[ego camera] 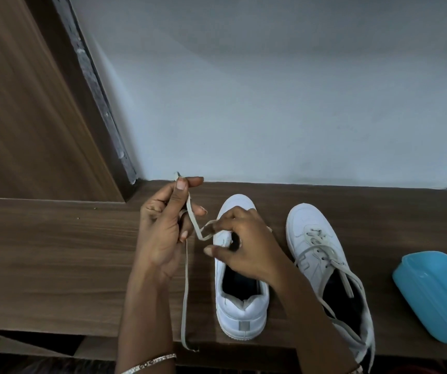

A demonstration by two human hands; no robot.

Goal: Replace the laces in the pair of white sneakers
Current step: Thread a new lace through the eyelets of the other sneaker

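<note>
While my left hand (163, 225) is raised over the bench (55, 252), I log it as curled, with thumb and forefinger pinching a lace (186, 279) near one end. The slack hangs down past the bench's front edge.

- Right hand (246, 247): fingers curled over the front opening of a shoe (241, 306), pinching the same lace. A short kinked run of lace spans between my two hands.
- Shoe: white, upright on the bench, toe to the wall (271, 103), heel toward me.
- Other shoe (311, 238): white, near the first on its right, not touching it. It is loosely laced, with ends trailing across its opening.
- Blue tub (438, 292): on the bench, farther right.
- Bangle (152, 363): on my left wrist.
- Door (14, 103): brown, far left.
</note>
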